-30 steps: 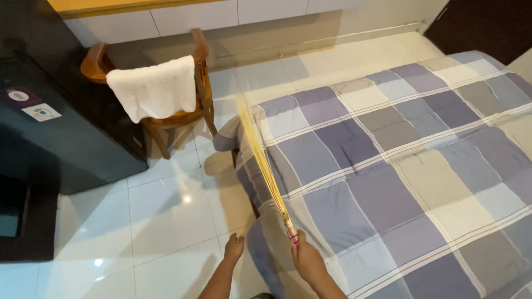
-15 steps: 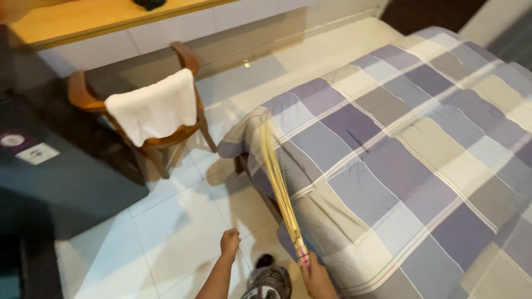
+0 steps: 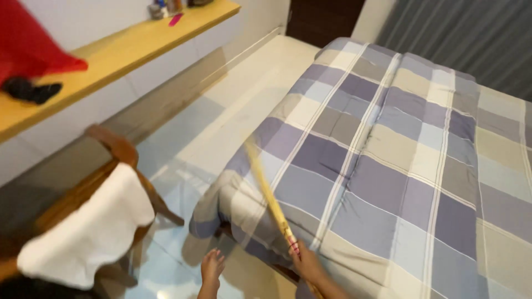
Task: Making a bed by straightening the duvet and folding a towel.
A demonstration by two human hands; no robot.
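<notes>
Yellow broom point(image 3: 266, 191) lies across the bed's point(image 3: 421, 160) near corner, gripped in right hand point(image 3: 306, 264), left hand point(image 3: 211, 267) open, empty; short, flat strokes along the quilt would probably serve best.

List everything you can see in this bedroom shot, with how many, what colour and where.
broom: one, yellowish bundle of sticks, blurred, slanting over the near corner of the bed
quilt: one, checked purple, grey and cream, spread over the bed at right
chair: one, brown wood, lower left on the floor
towel: one, white, draped over the chair
shelf: one, light wood, along the left wall
red cloth: one, upper left above the shelf
dark item: one, black, on the shelf, too blurred to identify
floor: pale tiles, between shelf and bed
left hand: open, empty, beside the bed's corner
right hand: gripping the broom's lower end
</notes>
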